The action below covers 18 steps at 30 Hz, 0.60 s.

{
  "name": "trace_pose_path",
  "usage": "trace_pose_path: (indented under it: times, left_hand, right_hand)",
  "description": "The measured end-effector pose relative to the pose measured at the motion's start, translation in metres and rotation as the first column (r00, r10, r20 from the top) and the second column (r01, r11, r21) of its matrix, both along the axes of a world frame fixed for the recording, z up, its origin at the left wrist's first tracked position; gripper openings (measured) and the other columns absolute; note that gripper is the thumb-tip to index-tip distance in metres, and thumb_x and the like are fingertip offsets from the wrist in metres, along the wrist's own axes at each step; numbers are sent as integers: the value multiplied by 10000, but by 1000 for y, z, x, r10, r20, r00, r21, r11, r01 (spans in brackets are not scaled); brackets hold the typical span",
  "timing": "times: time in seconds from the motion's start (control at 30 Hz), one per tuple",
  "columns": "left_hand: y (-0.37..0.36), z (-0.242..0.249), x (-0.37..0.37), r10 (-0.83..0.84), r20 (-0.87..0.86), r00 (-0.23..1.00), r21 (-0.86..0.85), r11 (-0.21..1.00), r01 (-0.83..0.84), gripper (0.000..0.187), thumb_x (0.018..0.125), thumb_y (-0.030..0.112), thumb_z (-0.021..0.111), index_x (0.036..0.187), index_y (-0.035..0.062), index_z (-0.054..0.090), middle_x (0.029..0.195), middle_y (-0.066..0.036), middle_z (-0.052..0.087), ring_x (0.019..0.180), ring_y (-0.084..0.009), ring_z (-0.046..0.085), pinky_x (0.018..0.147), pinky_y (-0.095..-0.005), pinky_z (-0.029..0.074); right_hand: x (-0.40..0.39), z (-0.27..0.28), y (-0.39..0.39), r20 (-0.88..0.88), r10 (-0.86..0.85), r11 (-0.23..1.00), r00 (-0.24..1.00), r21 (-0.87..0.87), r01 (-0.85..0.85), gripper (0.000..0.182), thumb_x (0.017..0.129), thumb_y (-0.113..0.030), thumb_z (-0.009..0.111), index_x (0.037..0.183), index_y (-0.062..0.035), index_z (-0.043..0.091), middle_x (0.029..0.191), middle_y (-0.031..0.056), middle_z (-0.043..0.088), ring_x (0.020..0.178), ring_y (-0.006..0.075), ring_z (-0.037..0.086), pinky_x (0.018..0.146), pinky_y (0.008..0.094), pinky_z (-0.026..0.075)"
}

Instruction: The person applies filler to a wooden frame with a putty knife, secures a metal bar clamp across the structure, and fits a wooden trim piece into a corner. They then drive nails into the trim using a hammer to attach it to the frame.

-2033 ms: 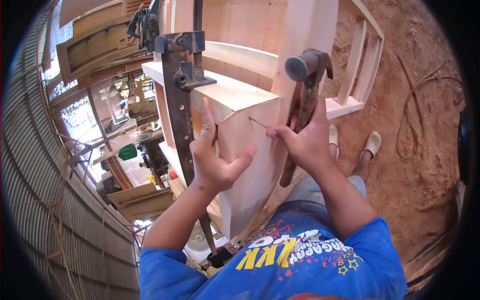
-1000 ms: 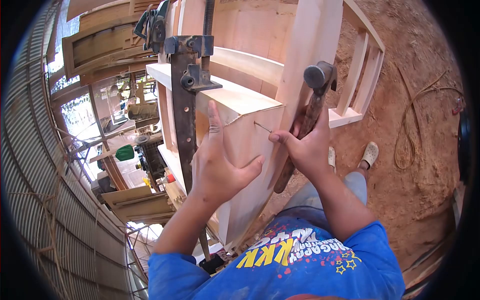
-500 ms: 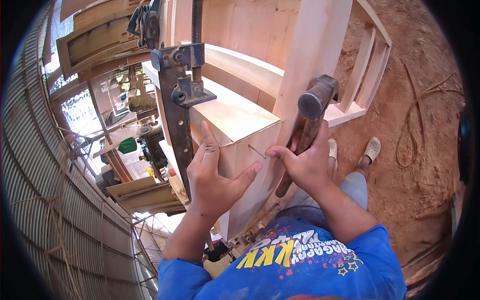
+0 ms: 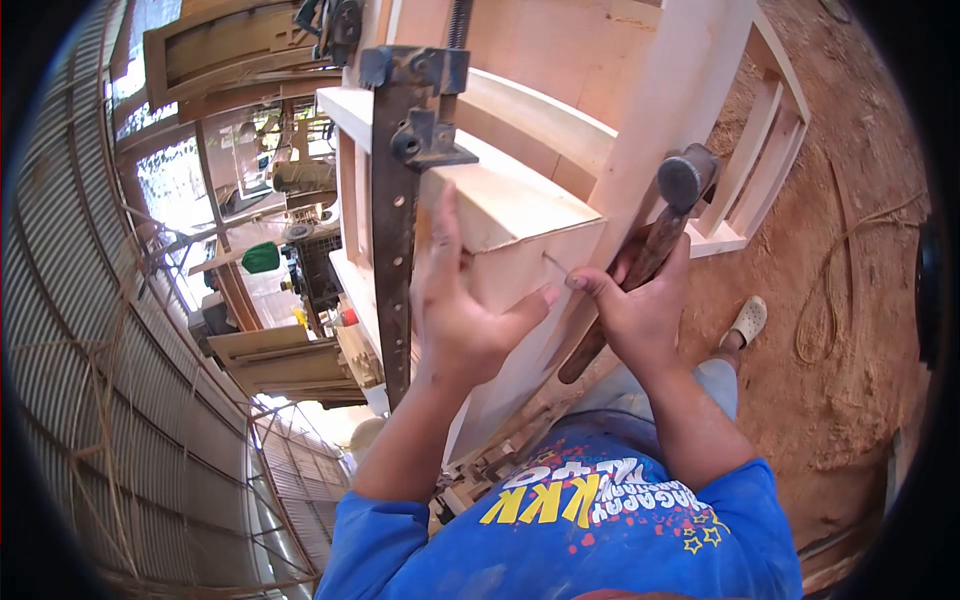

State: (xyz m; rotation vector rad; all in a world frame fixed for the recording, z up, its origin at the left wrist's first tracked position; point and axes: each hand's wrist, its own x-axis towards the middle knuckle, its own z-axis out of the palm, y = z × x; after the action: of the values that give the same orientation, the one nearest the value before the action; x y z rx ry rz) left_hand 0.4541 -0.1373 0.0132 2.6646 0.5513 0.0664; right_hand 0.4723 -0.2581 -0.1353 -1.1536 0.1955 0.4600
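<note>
My right hand (image 4: 645,310) is wrapped round the wooden handle of a hammer (image 4: 660,240), its metal head up and handle slanting down to the left. The thumb of that hand reaches to the outer end of a thin nail (image 4: 556,263). The nail sticks out at a slant from the end face of a pale wooden frame piece (image 4: 515,270). Against this piece my left hand (image 4: 470,320) rests with index finger stretched up and thumb out, the thumb tip just below the nail. A dark metal bar clamp (image 4: 393,220) stands beside the left hand, its jaw over the wood.
A wide upright board (image 4: 665,110) and a slatted wooden section (image 4: 755,150) lie beyond the hammer. To the right, a hose or cord (image 4: 830,290) lies on the dirt floor. Corrugated metal sheeting (image 4: 70,300) and stacked wooden panels (image 4: 285,365) fill the left.
The wooden frame, clamp and both hands appear farther right in the view. My left thumb stays close to the nail, and the right hand keeps its grip on the hammer.
</note>
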Motion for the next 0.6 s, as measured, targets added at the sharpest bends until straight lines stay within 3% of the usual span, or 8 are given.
trace_pose_path:
  times: [0.07,0.13,0.23,0.47,0.6]
  left_hand:
    - [3,6,-2,-103,-81,991,271,955,122,1185,699,275,905,1625,8,214,1298,-272,622,1155,-344,659,1008,-415,506]
    - [4,5,-1,-73,-56,996,52,996,76,1206,704,269,884,1639,20,165,1415,-283,561,1246,-390,616,1078,-434,462]
    - [9,5,0,-60,-76,995,-106,993,51,1227,696,260,878,1642,16,135,1394,-303,584,1260,-394,623,1078,-430,468]
    - [7,7,-1,-40,-80,996,-124,992,30,1219,696,270,858,1637,-18,140,1250,-295,680,1217,-357,664,1048,-388,495]
    - [16,1,-4,-119,-45,992,-91,989,114,1219,700,279,856,1633,-38,138,1278,-287,673,1210,-331,664,1076,-372,470]
  right_hand:
    - [0,3,0,-23,-9,1000,1000,13,9,703,697,-244,982,1143,-48,475,824,-14,512,732,98,491,651,266,444]
    - [0,6,-1,-20,-3,1000,1000,21,4,711,698,-248,980,1159,-39,481,833,-13,510,749,101,492,663,265,444]
    - [2,6,-3,43,0,1000,999,-18,1,717,704,-269,972,1132,-26,451,824,2,519,727,110,515,653,275,465]
    - [4,4,-6,140,8,996,990,-85,4,676,723,-259,959,1097,-25,447,816,10,527,716,115,526,647,283,473]
    - [0,-1,-17,87,-22,995,996,104,13,634,796,-212,911,1190,-12,456,849,19,540,718,107,538,648,258,475]
